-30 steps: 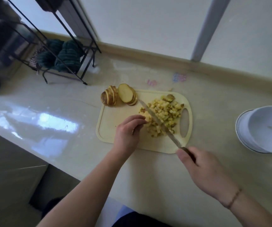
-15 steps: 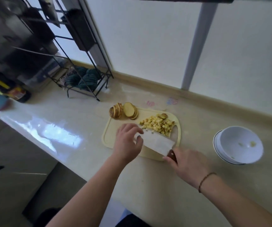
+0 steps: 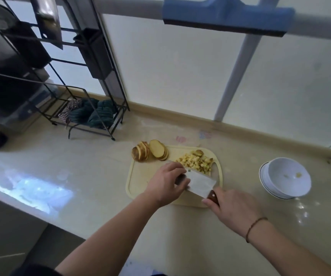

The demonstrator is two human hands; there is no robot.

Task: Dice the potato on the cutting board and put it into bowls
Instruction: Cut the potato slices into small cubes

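The pale countertop fills the lower half of the frame, and since half a second ago the view has tipped upward, so a blue bar now shows along the top edge and the black wire rack at upper left appears in fuller height. A green cloth lies on the rack's bottom shelf. The cream cutting board sits just right of centre as before. At right of centre the stacked white bowls stand well apart from the board, with a couple of small bits inside the top one.

The left hand has shifted onto the flat cleaver, its fingers curled over the blade's left end and touching it; whether they clamp it I cannot tell. The right hand, lower right of centre, grips the cleaver's brown handle with fingers wrapped round it, much as earlier. The blade lies flat on the board, just below the diced potato, which is heaped at the board's upper right. The sliced potato halves lean at the board's upper left corner, unchanged.
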